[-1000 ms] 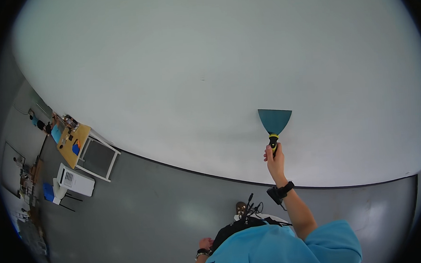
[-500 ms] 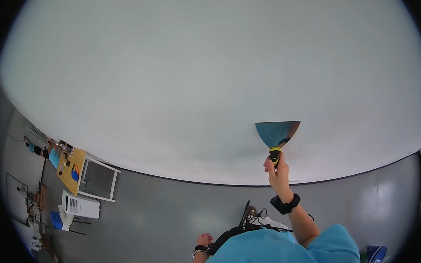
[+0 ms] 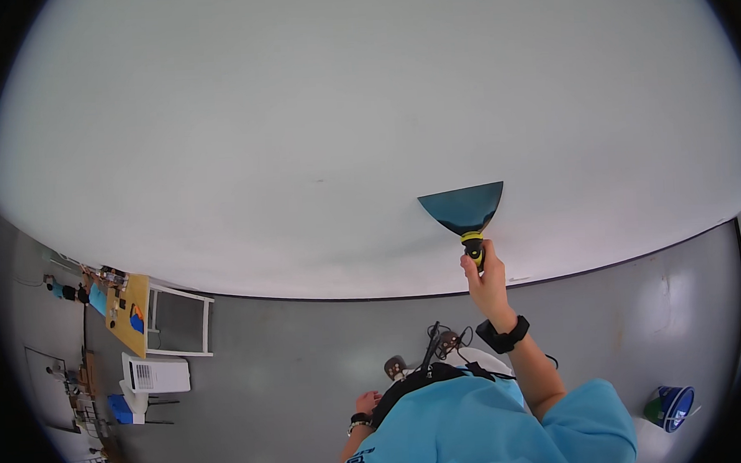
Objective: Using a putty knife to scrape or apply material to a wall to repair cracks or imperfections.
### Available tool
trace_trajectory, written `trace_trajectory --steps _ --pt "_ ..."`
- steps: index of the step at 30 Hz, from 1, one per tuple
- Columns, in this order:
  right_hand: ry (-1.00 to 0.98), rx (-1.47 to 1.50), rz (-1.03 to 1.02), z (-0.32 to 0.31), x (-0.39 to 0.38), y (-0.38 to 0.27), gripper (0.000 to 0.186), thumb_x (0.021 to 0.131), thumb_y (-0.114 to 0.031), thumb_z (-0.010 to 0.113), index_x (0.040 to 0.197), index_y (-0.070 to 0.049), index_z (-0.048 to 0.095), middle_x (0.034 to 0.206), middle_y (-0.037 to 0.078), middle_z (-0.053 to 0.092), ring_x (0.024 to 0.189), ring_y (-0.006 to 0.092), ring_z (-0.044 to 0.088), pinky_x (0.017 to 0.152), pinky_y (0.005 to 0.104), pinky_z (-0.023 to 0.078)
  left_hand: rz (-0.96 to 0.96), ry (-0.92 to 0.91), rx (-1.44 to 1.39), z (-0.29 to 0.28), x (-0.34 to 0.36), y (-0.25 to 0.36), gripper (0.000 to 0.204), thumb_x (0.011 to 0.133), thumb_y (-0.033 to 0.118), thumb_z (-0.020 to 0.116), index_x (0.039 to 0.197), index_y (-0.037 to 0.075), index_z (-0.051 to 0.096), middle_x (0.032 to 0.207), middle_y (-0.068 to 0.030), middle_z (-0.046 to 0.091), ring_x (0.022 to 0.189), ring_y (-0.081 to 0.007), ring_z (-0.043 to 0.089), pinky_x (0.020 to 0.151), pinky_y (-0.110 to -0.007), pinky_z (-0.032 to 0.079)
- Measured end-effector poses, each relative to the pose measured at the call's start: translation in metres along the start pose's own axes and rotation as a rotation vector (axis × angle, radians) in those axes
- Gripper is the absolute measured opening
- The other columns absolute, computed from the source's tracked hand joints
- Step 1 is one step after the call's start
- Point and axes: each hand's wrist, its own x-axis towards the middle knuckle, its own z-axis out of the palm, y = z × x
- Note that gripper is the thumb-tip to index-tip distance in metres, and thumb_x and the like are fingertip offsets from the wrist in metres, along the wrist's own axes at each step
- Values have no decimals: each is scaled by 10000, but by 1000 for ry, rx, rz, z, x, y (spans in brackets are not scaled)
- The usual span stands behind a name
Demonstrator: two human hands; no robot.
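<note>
Nearest, at 6 o'clock, the left hand (image 3: pixel 368 402) hangs low beside the body, too small to tell whether its fingers are spread or curled. The right hand (image 3: pixel 489 286), at 4 o'clock, has its grip clamped on the scraper (image 3: pixel 466 208) by the handle. The blade faces 12 o'clock, against the white wall (image 3: pixel 213 106) or just off it; contact cannot be told. Its right corner sits slightly higher, so evening out pressure across the edge, at a shallow angle, should help avoid gouging.

The scraper blade (image 3: pixel 467 207) looks smooth, glossy metal.
</note>
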Motion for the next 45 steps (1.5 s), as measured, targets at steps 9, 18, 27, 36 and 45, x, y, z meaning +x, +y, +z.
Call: trace_trajectory --steps 9,18,27,36,45 --pt "40 -37 91 -2 -6 -16 272 914 -246 600 955 4 500 557 66 465 486 148 434 478 282 360 -50 -8 -134 -41 37 18 281 933 173 434 1064 -32 574 912 -167 658 757 -272 668 656 -357 558" --pt "129 165 96 -4 10 -23 303 924 -300 592 893 -13 501 591 31 521 515 103 494 491 259 403 40 -66 -128 -51 61 32 271 929 157 420 1041 -20 593 910 -151 662 771 -241 667 636 -346 546" --pt "34 85 244 19 -12 25 350 893 -342 630 867 -14 511 605 31 533 524 103 509 501 260 412 222 -111 188 -52 56 -16 259 912 133 454 1027 -37 613 934 -168 670 815 -257 661 715 -346 545" --pt "-21 232 154 19 -4 -1 345 941 -268 555 1113 -19 389 724 45 531 594 106 521 546 251 422 285 -149 249 -52 59 -45 265 902 137 465 1023 -30 630 909 -152 672 793 -231 643 680 -315 523" --pt "6 234 -46 24 10 -31 299 976 -192 483 1179 -5 367 771 30 529 616 89 523 543 227 423 218 -92 105 -43 39 -10 259 906 138 453 1010 -29 622 913 -153 673 805 -234 650 698 -324 531"
